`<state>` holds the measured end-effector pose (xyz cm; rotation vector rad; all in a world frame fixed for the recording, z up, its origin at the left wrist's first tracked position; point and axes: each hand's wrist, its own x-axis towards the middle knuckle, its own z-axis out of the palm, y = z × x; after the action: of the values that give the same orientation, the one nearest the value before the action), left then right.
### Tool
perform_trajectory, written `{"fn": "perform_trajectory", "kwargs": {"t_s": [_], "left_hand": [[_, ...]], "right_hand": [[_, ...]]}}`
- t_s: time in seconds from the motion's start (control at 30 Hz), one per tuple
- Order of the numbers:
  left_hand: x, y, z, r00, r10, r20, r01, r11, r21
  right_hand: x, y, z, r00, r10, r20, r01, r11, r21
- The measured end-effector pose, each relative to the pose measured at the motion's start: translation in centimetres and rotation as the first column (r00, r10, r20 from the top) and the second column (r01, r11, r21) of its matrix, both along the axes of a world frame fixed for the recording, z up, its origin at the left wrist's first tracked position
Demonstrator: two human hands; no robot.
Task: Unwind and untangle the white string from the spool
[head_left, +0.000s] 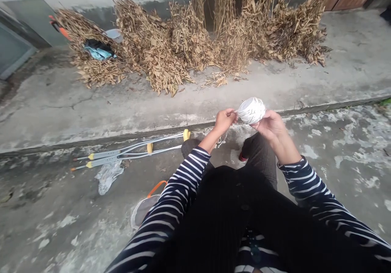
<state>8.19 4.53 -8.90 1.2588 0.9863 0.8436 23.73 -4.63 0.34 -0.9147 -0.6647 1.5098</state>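
Observation:
In front of my knees my right hand (270, 126) holds up a ball of white yarn (252, 110), wound in layers with small dark flecks. Its fingers curl around the right side and underside of the ball. My left hand (225, 119) is closed in a pinch at the ball's left side, on what looks like a strand of the yarn. The fingertips there are small in the picture. Below the left hand, loose white strands (220, 142) show near the ground between my legs.
A pair of crutches (122, 153) lies at the left by the concrete step (128, 118), with a crumpled plastic bag (109, 177) beside it. A bag with an orange handle (143, 208) is near my left arm. Dried plant bundles (161, 49) line the wall.

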Motion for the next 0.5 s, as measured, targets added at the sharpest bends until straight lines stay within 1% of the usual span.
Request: {"fn": "perform_trajectory", "kwargs": {"t_s": [0.07, 0.13, 0.2, 0.23, 0.3, 0.33, 0.37, 0.4, 0.43, 0.47, 0.5], "left_hand": [[-0.6, 1.1, -0.4, 0.999, -0.001, -0.05, 0.0, 1.0, -0.013], [-1.5, 1.2, -1.3, 0.995, -0.04, -0.091, 0.037, 0.999, -0.039], [-2.4, 0.2, -2.9, 0.988, -0.095, -0.124, 0.088, 0.994, -0.065], [-2.9, -0.5, -3.7, 0.984, -0.112, -0.142, 0.102, 0.992, -0.077], [-3.4, -1.9, -5.3, 0.975, -0.118, -0.19, 0.102, 0.99, -0.096], [-3.4, -2.4, -5.7, 0.971, -0.108, -0.213, 0.089, 0.991, -0.095], [-3.5, -2.7, -5.7, 0.968, -0.094, -0.233, 0.075, 0.993, -0.086], [-3.5, -2.8, -5.2, 0.966, -0.081, -0.247, 0.065, 0.995, -0.074], [-3.6, -2.6, -4.1, 0.965, -0.062, -0.254, 0.052, 0.997, -0.049], [-3.8, -2.3, -2.5, 0.966, -0.032, -0.256, 0.034, 0.999, 0.002], [-4.2, -1.9, -0.5, 0.969, 0.008, -0.246, 0.012, 0.997, 0.078]], "right_hand": [[1.1, 0.1, 0.7, 0.999, -0.03, 0.014, 0.029, 0.997, 0.068], [2.6, 0.2, 1.7, 0.995, -0.098, 0.023, 0.093, 0.982, 0.165], [4.2, 0.4, 2.8, 0.985, -0.169, 0.027, 0.159, 0.96, 0.231], [4.8, 0.5, 3.3, 0.981, -0.19, 0.029, 0.178, 0.954, 0.242], [5.6, 0.6, 3.8, 0.979, -0.202, 0.021, 0.193, 0.956, 0.22], [5.6, 0.7, 3.9, 0.98, -0.199, 0.009, 0.194, 0.962, 0.19], [5.4, 0.7, 3.9, 0.981, -0.196, -0.003, 0.194, 0.969, 0.156], [5.0, 0.8, 3.8, 0.981, -0.194, -0.016, 0.195, 0.973, 0.121], [4.6, 0.9, 3.6, 0.98, -0.197, -0.026, 0.199, 0.976, 0.09], [4.1, 1.0, 3.3, 0.979, -0.2, -0.032, 0.201, 0.977, 0.063], [3.6, 1.0, 3.1, 0.979, -0.2, -0.034, 0.202, 0.979, 0.04]]}}
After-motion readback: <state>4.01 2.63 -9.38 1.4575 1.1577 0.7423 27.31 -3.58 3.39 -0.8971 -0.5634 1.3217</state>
